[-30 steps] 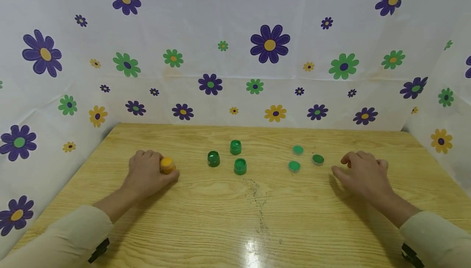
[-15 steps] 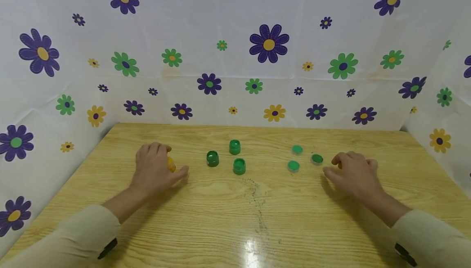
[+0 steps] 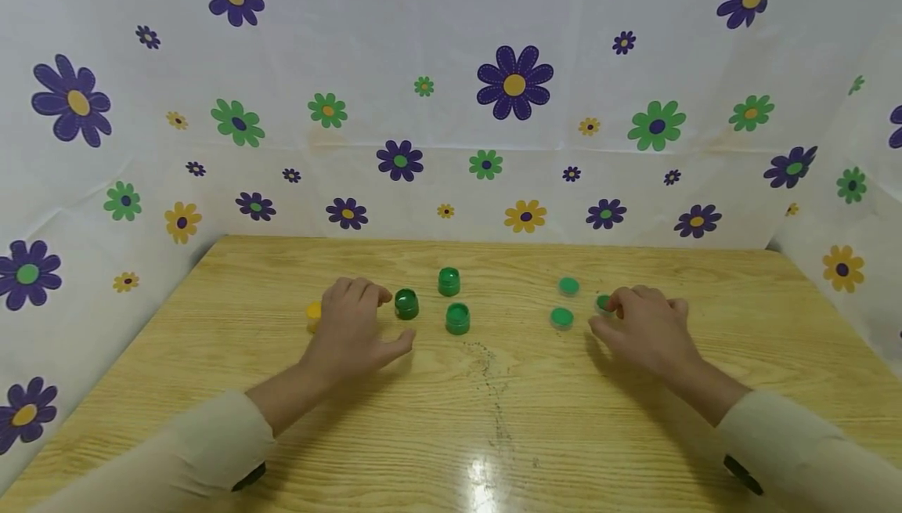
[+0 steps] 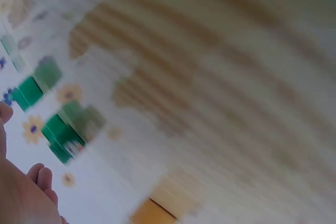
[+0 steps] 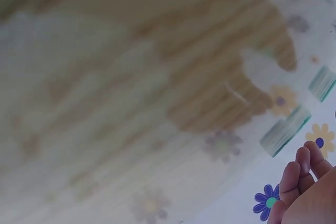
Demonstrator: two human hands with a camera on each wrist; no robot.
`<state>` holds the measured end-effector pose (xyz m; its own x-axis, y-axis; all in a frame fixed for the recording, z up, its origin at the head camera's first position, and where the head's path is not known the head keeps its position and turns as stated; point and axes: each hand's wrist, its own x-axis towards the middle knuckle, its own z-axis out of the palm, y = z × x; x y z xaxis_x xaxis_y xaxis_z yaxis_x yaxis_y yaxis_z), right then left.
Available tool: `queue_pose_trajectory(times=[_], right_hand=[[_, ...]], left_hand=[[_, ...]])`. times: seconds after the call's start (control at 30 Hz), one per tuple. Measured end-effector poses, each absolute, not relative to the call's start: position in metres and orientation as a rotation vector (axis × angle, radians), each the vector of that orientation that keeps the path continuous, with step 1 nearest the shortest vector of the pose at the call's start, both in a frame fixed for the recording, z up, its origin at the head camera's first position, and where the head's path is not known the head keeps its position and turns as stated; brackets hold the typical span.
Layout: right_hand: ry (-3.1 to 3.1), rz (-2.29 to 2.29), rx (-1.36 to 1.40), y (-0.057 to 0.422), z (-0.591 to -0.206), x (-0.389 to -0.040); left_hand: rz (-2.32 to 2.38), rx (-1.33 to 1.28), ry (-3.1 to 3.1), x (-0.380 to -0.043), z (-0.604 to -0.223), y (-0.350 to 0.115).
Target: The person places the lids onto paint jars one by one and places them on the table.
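Note:
My left hand (image 3: pixel 352 329) has thumb and fingers spread apart just left of a dark green paint jar (image 3: pixel 406 306), without gripping it. Behind that hand, partly covered by it, stands a yellow-orange jar (image 3: pixel 313 316). Two more open green jars (image 3: pixel 449 283) stand to the right, the nearer jar (image 3: pixel 458 320) being closer to me. On the right, my right hand (image 3: pixel 644 326) hovers at a dark green lid (image 3: pixel 604 303), partly hiding it; contact cannot be made out. Its fingers are loosely bent. In the left wrist view, the green jar (image 4: pixel 63 139) lies beyond the fingers.
Two lighter green lids, a back lid (image 3: pixel 568 287) and a front lid (image 3: pixel 561 319), lie left of my right hand. Dark specks (image 3: pixel 493 388) mark the wooden table (image 3: pixel 395 419). A flowered cloth (image 3: pixel 451 51) encloses the back and sides.
My left hand has let go of the yellow-orange jar and moved right to the dark green jar. The right hand has moved left to the dark green lid.

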<state>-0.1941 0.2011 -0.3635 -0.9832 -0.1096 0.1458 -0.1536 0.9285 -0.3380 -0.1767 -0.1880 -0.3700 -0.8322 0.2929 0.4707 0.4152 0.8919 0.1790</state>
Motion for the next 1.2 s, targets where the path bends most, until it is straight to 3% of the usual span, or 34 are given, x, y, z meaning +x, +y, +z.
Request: queue_pose_trajectory(times=[0.53, 1.2], right_hand=[[-2.983, 0.556, 0.266, 0.173, -0.366, -0.196], [-3.034, 0.368, 0.308, 0.162, -0.368, -0.203]], left_hand=[[-0.278, -0.545, -2.826, -0.19, -0.371, -0.122], [-0.003, -0.518, -2.876, -0.202, -0.372, -0.102]])
